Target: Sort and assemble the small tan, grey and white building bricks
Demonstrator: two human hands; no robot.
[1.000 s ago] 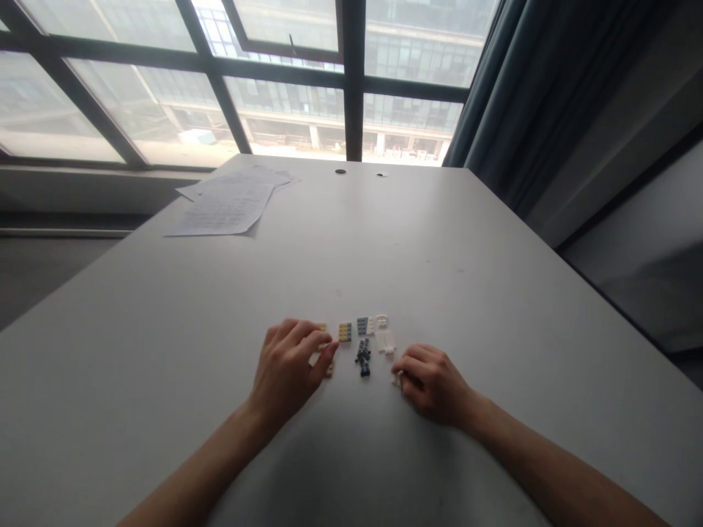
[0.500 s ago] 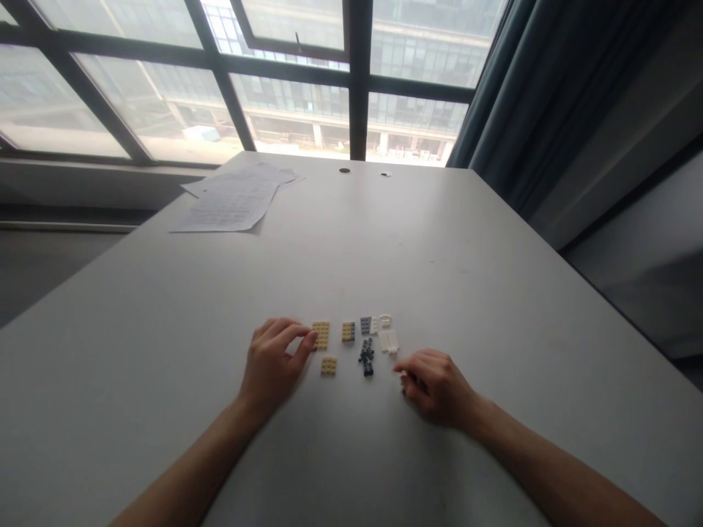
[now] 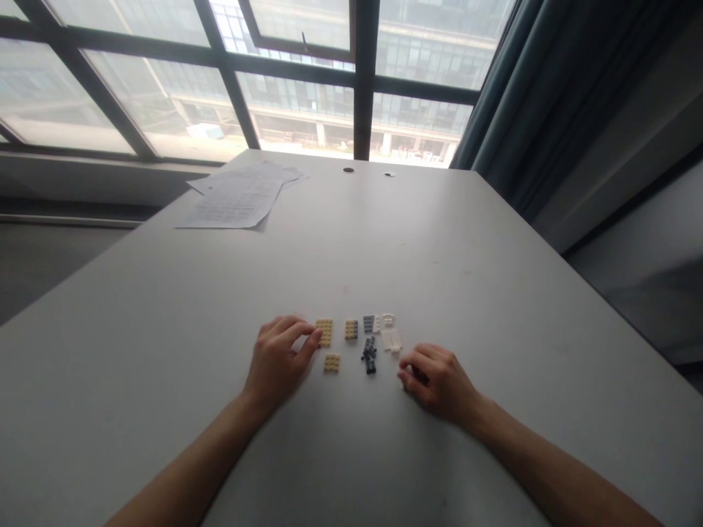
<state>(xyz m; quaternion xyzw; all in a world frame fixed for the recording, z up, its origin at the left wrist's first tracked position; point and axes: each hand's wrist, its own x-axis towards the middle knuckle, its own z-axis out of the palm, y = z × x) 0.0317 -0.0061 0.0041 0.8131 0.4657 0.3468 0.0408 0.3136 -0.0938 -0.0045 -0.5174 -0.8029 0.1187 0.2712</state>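
Observation:
My left hand (image 3: 283, 357) pinches the left edge of a tan studded plate (image 3: 324, 333) lying on the white table. Just below that plate is a smaller tan piece (image 3: 332, 363). A tan and grey piece (image 3: 351, 329) lies to the right, followed by a grey plate (image 3: 368, 323) and small white pieces (image 3: 388, 320). Dark pieces (image 3: 370, 356) form a narrow cluster in the middle. My right hand (image 3: 436, 380) rests right of a flat white piece (image 3: 392, 340), its fingers curled together; whatever they hold is hidden.
Printed papers (image 3: 236, 197) lie at the back left of the white table (image 3: 351, 256). Two round cable holes are near its far edge. Beyond are a window and, on the right, a dark curtain (image 3: 510, 110).
My right hand's fingers have drawn closer together, and the small piece that showed under them is now hidden. My left hand stays at the tan plate. The whole view has shifted slightly.

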